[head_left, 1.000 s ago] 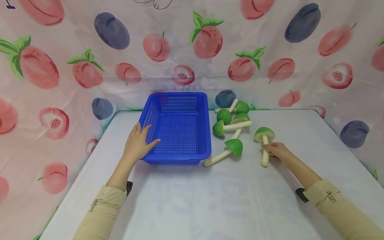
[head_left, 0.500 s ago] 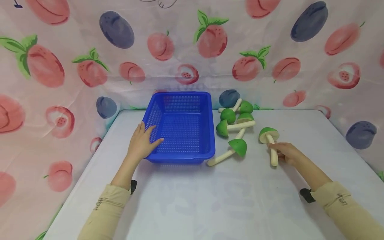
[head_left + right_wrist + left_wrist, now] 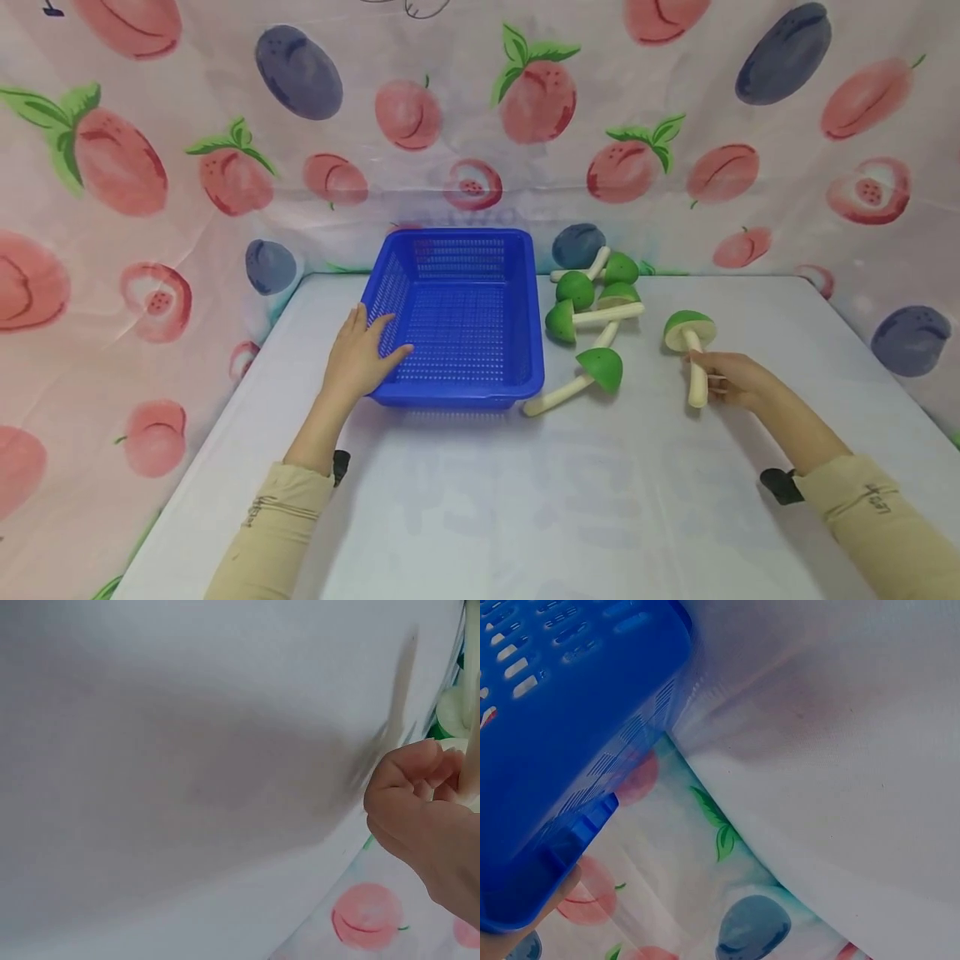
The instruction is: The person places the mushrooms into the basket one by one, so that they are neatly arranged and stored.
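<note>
My right hand point(image 3: 735, 379) pinches the pale stalk of a toy mushroom point(image 3: 697, 371) with a green cap, held cap-up and slightly tilted over the white table. In the right wrist view, the fingers of that hand point(image 3: 431, 806) curl against the stalk point(image 3: 472, 761) at the frame's edge. With fingers and thumb spread, my left hand point(image 3: 356, 354) rests on the left rim of a blue plastic basket point(image 3: 457, 392). Only a sliver of the left hand point(image 3: 561, 896) shows beside the basket wall in the left wrist view. The basket holds nothing.
To the basket's right lies a loose cluster of similar mushrooms point(image 3: 607, 315). Nearest the front, one mushroom point(image 3: 600, 371) has its stalk end close to the basket's front right corner. A fruit-print cloth point(image 3: 472, 100) hangs behind the white table point(image 3: 525, 517).
My right hand has moved a little right with the mushroom, whose stalk has changed its tilt. The left hand stays at the basket rim. The head view has shifted slightly.
</note>
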Demonstrator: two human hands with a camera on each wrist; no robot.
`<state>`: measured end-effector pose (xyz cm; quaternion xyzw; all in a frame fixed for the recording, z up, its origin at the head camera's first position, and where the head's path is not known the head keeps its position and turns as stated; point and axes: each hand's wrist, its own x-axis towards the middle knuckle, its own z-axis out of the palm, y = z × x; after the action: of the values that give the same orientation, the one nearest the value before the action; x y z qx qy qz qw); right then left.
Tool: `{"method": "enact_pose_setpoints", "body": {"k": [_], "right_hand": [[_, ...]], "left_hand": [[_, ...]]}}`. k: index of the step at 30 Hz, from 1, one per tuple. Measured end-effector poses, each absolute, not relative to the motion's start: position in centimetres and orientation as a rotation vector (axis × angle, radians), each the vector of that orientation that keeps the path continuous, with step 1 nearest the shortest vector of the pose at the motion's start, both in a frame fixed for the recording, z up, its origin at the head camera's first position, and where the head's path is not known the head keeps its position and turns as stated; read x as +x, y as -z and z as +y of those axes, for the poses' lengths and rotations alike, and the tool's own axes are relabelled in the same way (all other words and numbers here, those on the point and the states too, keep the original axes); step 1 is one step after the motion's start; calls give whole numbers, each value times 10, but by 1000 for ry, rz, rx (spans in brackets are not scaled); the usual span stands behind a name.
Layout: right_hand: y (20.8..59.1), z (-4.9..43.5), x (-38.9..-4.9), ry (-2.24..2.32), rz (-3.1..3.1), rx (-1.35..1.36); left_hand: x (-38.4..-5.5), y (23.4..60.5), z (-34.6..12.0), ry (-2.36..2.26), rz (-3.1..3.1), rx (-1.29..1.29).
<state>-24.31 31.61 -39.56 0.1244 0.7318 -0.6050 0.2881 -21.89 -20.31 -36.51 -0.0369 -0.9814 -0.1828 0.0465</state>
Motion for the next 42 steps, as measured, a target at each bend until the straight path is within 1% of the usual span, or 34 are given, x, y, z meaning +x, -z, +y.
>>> {"method": "enact_pose_setpoints", "body": {"k": [10,16,21,27,34,42], "right_hand": [[386,318,-246,1686,1964,223],[382,311,-249,1682,2035,58],[381,303,-247,1842,1934,-16],[379,290,-246,1960,1957,-21],[371,271,-248,2085,1979,44],[356,243,-254,2097,1941,15]], "left_hand": [[-219,365,-199,559,-2994,-112],[-222,365,-199,546,-2991,-123],[-222,365,-198,537,-2995,-131],[-218,370,-199,551,-2997,-108],[-217,371,-201,576,-2975,-88],[-218,368,-204,562,-2964,-98]]}}
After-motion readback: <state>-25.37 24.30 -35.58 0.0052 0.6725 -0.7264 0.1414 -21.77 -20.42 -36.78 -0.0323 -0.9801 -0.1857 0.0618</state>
